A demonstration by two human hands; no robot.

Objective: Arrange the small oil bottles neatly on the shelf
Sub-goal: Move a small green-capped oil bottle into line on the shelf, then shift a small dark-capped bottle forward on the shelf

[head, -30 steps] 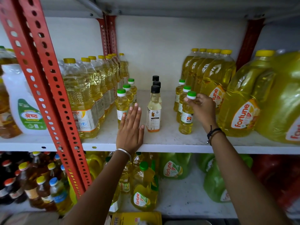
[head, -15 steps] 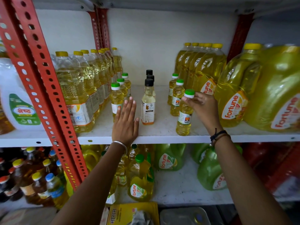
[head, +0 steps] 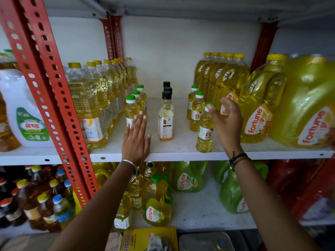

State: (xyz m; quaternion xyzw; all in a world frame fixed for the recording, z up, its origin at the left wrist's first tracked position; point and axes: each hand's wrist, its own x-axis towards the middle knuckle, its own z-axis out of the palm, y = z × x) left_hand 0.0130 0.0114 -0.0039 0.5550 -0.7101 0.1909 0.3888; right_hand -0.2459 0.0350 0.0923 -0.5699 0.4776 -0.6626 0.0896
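Note:
On the white shelf (head: 181, 153) stand three rows of small bottles. The left row of green-capped oil bottles (head: 130, 110) runs back beside the tall bottles. A middle row has black-capped bottles (head: 165, 122). On the right, two green-capped bottles (head: 196, 113) stand behind a third, front bottle (head: 204, 134) near the shelf edge. My left hand (head: 136, 140) lies flat on the shelf, its fingertips at the front left bottle. My right hand (head: 226, 124) is just right of the front right bottle, fingers spread, thumb tip at its cap.
Tall yellow-capped oil bottles (head: 90, 105) line the left side and large Fortune jugs (head: 257, 113) the right. A red perforated upright (head: 47, 98) crosses the left. The lower shelf holds green and yellow jugs (head: 188, 176) and several dark bottles (head: 36, 201).
My right hand has spread its fingers off the front right bottle's cap, and the bottle stands on the shelf. My left hand stays flat on the shelf.

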